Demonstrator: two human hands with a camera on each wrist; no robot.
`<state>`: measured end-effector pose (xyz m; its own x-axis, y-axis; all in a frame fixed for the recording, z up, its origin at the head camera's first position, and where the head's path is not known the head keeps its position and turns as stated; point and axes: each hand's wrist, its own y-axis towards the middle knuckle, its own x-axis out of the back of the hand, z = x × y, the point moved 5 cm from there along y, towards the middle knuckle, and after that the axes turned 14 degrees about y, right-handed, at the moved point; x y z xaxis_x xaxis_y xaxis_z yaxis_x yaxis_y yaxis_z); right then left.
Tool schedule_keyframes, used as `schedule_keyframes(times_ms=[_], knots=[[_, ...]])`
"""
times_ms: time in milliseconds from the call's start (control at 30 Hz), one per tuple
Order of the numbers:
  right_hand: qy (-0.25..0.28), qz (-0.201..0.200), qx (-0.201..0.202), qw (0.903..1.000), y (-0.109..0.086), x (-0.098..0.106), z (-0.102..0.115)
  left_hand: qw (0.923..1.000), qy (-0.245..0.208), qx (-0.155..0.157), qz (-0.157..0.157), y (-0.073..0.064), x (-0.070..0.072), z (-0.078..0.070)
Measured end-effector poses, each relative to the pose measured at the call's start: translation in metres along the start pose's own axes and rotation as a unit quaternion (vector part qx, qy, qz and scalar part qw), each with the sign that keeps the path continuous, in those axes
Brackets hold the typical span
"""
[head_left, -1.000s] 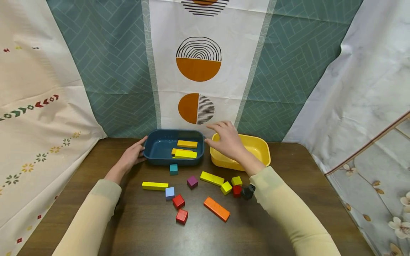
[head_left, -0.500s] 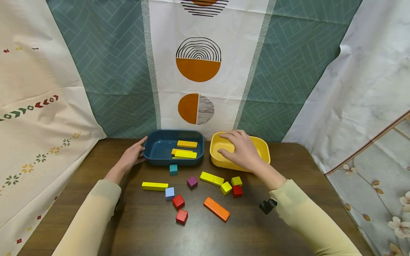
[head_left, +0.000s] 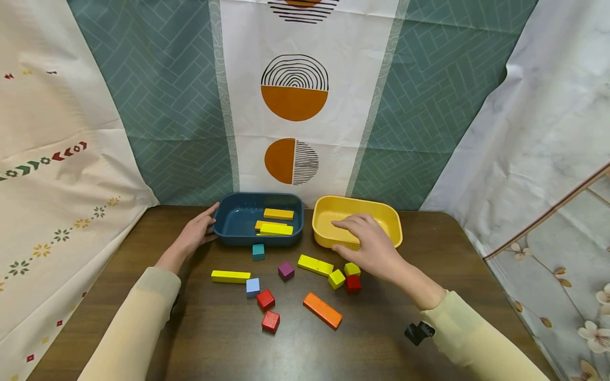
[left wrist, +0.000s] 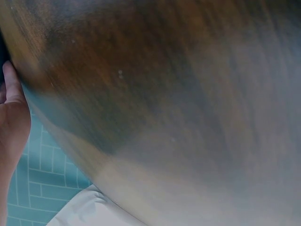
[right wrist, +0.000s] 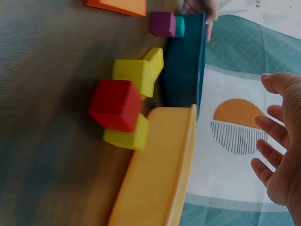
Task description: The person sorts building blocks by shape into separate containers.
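At the left end of the dark blue bin (head_left: 231,239), my left hand (head_left: 193,233) rests its fingers against the outer wall. Several yellow and orange-yellow blocks (head_left: 278,214) lie inside that bin. My right hand (head_left: 369,246) hovers over the front edge of the yellow bin (head_left: 388,210), fingers spread and slightly bent, holding nothing. Close below it on the table are two yellow cubes (head_left: 336,280), a red cube (head_left: 353,284) and a long yellow block (head_left: 315,265). The right wrist view shows the right hand (right wrist: 284,141) with its fingers apart from any block.
Loose on the dark wooden table (head_left: 214,344) are an orange block (head_left: 322,310), a purple cube (head_left: 286,271), a teal cube (head_left: 258,252), a light blue cube (head_left: 253,288), two red cubes (head_left: 270,321) and a yellow block (head_left: 231,277). Patterned cloths (head_left: 186,106) hang behind.
My right hand has moved right and toward me, from between the two bins to the yellow bin's front edge. The left hand and the blocks have stayed in place.
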<state>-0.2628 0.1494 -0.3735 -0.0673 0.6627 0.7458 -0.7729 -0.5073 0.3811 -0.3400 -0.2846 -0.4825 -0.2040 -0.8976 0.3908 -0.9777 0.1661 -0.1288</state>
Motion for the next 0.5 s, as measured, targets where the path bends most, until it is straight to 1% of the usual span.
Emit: schedule_keyframes(times_ms=[67, 167, 233, 300, 500], knots=[[-0.005, 0.006, -0.003, 1.0000, -0.007, -0.001, 0.000, 1.0000, -0.008, 0.002, 0.001, -0.002, -0.001, -0.004], [-0.011, 0.008, -0.009, 0.9999, -0.019, -0.003, -0.001, 1.0000, -0.002, 0.001, 0.001, -0.003, -0.001, -0.004], [-0.017, 0.007, -0.012, 0.9997, -0.026, -0.003, -0.002, 1.0000, 0.008, -0.002, -0.002, 0.002, -0.001, 0.003], [-0.022, 0.006, -0.011, 0.9997, -0.034, -0.004, -0.002, 0.9999, 0.016, -0.002, -0.003, 0.004, -0.001, 0.007], [-0.041, 0.013, -0.003, 0.9991, -0.053, -0.010, 0.000, 0.9999, 0.015, -0.004, -0.006, 0.004, 0.001, 0.007]])
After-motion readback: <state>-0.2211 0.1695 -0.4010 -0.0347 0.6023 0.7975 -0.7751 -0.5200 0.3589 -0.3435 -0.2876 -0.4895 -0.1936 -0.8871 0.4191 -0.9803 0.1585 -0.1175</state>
